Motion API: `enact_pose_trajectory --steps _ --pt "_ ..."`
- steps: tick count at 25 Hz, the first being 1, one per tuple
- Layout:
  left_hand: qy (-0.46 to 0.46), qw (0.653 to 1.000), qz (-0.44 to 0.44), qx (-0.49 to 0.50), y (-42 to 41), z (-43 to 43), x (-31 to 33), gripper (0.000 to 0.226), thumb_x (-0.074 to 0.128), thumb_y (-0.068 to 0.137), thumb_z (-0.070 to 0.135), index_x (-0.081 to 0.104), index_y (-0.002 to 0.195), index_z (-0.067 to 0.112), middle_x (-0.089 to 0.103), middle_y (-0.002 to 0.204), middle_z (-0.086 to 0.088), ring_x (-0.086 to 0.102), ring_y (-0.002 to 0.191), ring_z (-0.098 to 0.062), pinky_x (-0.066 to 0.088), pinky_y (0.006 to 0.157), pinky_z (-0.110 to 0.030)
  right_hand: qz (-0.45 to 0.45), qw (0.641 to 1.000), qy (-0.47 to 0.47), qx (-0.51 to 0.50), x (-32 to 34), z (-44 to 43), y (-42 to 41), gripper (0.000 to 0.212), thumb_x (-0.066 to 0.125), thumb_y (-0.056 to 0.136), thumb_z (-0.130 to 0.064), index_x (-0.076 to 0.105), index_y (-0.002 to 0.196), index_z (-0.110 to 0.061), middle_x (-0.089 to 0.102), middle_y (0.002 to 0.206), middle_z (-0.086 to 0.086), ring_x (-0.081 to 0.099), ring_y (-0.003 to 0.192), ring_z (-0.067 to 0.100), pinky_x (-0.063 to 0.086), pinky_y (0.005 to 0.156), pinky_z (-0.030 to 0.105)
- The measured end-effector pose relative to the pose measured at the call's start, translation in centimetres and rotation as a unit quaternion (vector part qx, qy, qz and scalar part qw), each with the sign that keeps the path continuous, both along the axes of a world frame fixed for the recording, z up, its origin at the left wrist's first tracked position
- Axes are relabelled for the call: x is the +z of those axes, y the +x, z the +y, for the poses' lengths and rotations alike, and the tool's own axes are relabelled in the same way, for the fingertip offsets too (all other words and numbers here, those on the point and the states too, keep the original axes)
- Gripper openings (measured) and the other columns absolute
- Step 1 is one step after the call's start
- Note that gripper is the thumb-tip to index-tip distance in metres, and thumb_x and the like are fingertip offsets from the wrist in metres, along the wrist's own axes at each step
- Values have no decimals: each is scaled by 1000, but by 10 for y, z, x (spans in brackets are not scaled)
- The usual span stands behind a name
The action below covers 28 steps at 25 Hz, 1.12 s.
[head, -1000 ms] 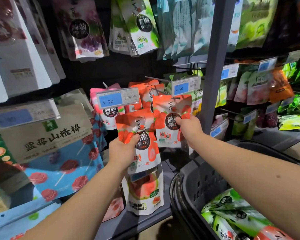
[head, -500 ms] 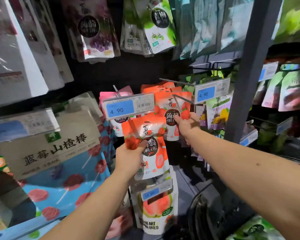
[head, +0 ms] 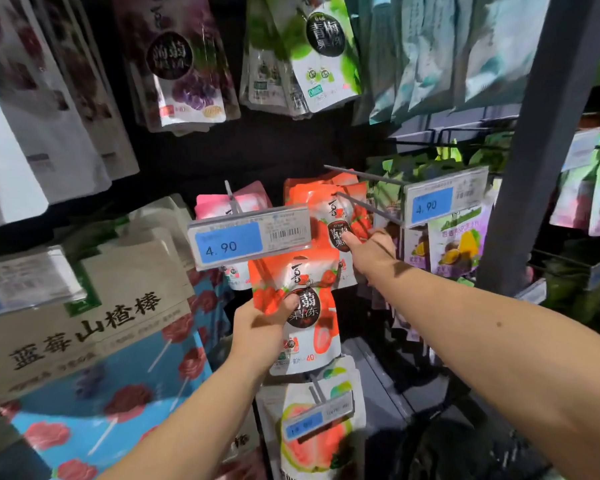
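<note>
My left hand (head: 262,329) grips an orange strawberry jelly pouch (head: 309,317) by its left edge, thumb across its front, held below the price tag. My right hand (head: 369,251) pinches a second orange strawberry pouch (head: 335,225) at its right side. That pouch sits at the metal peg hook (head: 368,209), against a stack of the same orange pouches (head: 312,188). Whether the hook passes through the pouch's hole I cannot tell.
A 4.90 price tag (head: 250,237) hangs in front of pink pouches (head: 250,199). Purple (head: 187,64) and green (head: 323,46) pouches hang above, a guava pouch (head: 319,431) below. Blue hawthorn boxes (head: 94,341) stand left, a grey upright post (head: 534,133) right. A dark basket (head: 465,445) sits low right.
My right hand has carried its pouch up and back to the peg hook and the orange stack. My left hand kept its pouch, lifting slightly. The view has swung left and closer.
</note>
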<state>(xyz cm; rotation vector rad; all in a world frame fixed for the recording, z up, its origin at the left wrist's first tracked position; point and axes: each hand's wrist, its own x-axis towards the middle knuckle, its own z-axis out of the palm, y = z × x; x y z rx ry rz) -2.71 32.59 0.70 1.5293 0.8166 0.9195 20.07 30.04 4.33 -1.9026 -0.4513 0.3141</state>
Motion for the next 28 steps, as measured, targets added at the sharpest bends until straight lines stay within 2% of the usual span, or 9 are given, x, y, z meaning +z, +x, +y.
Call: enact_pose_trajectory --steps 3,5,8,11,13,15,19,24,28 --pt "-5 1000 1 13 3 1 -2 17 76 93 30 77 103 17 78 97 8 69 90 -7 49 74 -22 6 999 46 -4 -6 -7 -4 54 66 95 -44 48 135 -13 60 131 11 59 124 33 47 108 43" --pt "-13 1000 -2 21 2 0 -3 20 76 93 32 76 102 14 77 98 3 67 88 -14 50 74 -26 8 999 52 4 -13 -18 -11 57 60 98 -37 38 148 -19 59 134 10 58 123 34 46 107 43" --pt "-13 1000 5 28 1 -2 -3 30 75 93 34 72 103 6 72 94 -3 60 81 -17 48 68 -27 -45 996 45 63 -29 -34 -21 83 66 85 -24 26 157 -30 53 144 4 52 130 27 42 114 44" --pt "-13 999 5 32 -2 -3 0 26 75 93 31 73 99 6 71 90 -1 60 80 -16 47 68 -27 -75 992 -1 100 -43 -36 -25 102 79 70 -40 23 156 -46 41 155 4 45 140 28 40 116 47" --pt "-17 999 2 32 -2 -3 0 21 75 94 28 73 94 7 70 85 1 59 79 -15 47 68 -28 -78 993 -8 86 -43 -31 -25 91 83 74 -34 36 152 -41 48 142 6 51 130 29 43 112 41" --pt "-16 999 4 36 -2 -2 1 23 76 94 27 72 94 4 68 82 1 57 75 -15 45 67 -28 -91 994 -6 68 -41 -23 -22 83 84 78 -24 42 150 -35 48 138 8 47 130 31 39 112 39" --pt "-9 999 10 47 -3 4 0 15 76 93 28 73 95 14 73 86 3 63 78 -15 49 68 -27 -114 993 -7 35 -46 -3 -21 85 84 81 -26 38 152 -33 41 147 8 39 138 34 41 111 47" --pt "-8 999 -1 39 -6 8 -2 7 75 94 26 73 96 19 76 93 3 67 82 -14 49 50 -11 -136 989 -61 4 -46 11 -25 88 83 80 -33 31 151 -33 34 151 7 34 139 30 46 96 52" --pt "-9 999 3 34 -6 6 0 10 74 95 26 73 100 18 74 92 6 65 82 -11 43 45 -6 -148 986 -80 14 -41 0 -27 99 87 75 -39 27 154 -31 37 147 8 37 135 30 47 96 50"
